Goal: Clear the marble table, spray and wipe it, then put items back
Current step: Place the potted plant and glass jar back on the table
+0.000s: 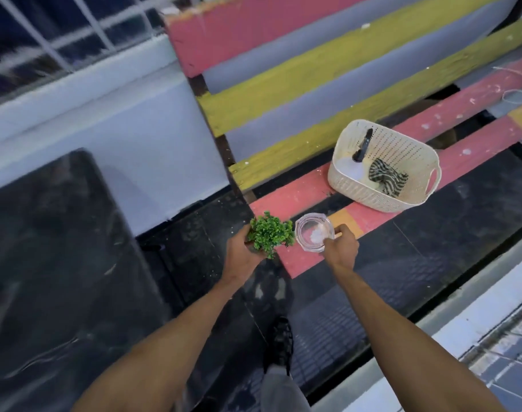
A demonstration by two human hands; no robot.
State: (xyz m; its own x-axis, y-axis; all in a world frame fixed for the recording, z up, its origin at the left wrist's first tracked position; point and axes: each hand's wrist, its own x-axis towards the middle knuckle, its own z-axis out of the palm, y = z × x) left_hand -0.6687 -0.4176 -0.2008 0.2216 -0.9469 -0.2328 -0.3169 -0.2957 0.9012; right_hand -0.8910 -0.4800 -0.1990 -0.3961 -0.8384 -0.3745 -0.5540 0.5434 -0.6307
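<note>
My left hand point(244, 253) grips a small green potted plant point(272, 234) just off the near end of the bench seat. My right hand point(341, 246) pinches the rim of a clear glass ashtray point(312, 234) with something white in it, at a pink slat of the bench point(301, 264); I cannot tell whether it rests on the slat. The black marble table point(51, 263) lies at the left, with nothing on the part I see. A cream plastic basket point(384, 166) on the bench holds a white spray bottle with a black nozzle point(361, 153) and a striped cloth point(387, 176).
The bench has pink and yellow slats with open gaps between them. A white low wall point(105, 114) with a railing runs behind the table. My dark shoe point(279, 343) stands on the black tiled floor. A white ledge point(476, 322) borders the lower right.
</note>
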